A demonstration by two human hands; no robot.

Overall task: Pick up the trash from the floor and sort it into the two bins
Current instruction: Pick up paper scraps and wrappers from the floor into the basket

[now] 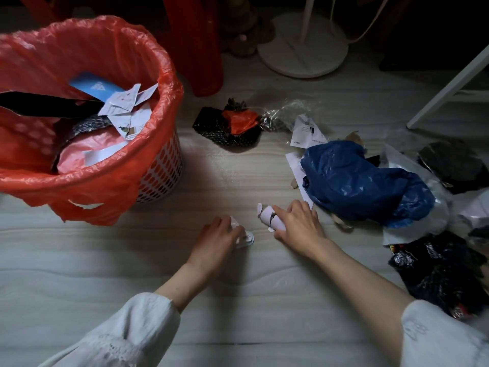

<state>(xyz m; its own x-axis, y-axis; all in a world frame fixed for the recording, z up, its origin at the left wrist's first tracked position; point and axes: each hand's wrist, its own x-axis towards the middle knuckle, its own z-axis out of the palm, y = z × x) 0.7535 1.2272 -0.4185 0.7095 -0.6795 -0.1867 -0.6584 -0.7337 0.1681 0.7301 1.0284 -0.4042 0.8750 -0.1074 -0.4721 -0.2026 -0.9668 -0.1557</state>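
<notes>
My left hand [218, 241] is low on the floor, its fingers curled round a small white scrap of paper [244, 238]. Just to the right, my right hand [299, 225] grips a crumpled white paper roll [268, 215]. A white perforated bin [164, 170] lined with a red bag [87, 194] stands at the left, holding torn papers, a blue card and dark wrappers. Only this one bin is in view.
A blue plastic bag [362, 178] lies right of my right hand over white papers. Black wrappers [444, 271] pile at the far right. A black net with orange plastic [232, 125] lies further back. Behind stand a white round fan base [304, 51], red stool legs [201, 49] and a white frame leg [449, 88].
</notes>
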